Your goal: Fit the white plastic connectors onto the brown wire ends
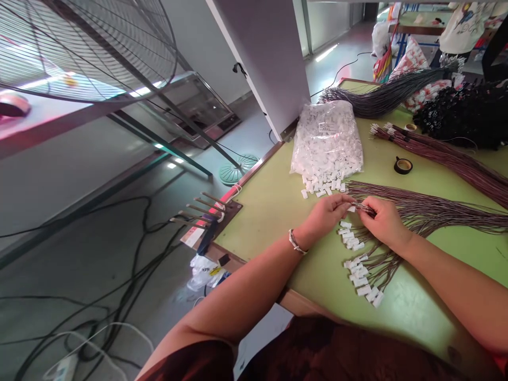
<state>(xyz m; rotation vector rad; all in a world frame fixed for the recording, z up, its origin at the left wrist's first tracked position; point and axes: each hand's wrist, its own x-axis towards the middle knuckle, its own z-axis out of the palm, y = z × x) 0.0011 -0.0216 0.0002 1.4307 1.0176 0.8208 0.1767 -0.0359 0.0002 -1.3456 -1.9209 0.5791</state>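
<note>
My left hand [330,212] pinches a small white connector [351,209] at the ends of some thin brown wires. Close beside it, my right hand [383,219] is closed around several of these brown wires [367,209], their tips pointing at the connector. Below the hands lie brown wires with white connectors [359,278] on their ends, fanned out on the green table. More brown wires [428,203] stretch to the right behind my right hand. Loose white connectors [317,185] spill from a clear plastic bag [327,135] just beyond my left hand.
A roll of black tape [403,165] and bundles of reddish-brown wires [448,156] lie at the right. Black wires [373,100] stretch across the back. A rack with metal prongs [214,217] sits on the left table edge. A large fan [87,47] stands at left.
</note>
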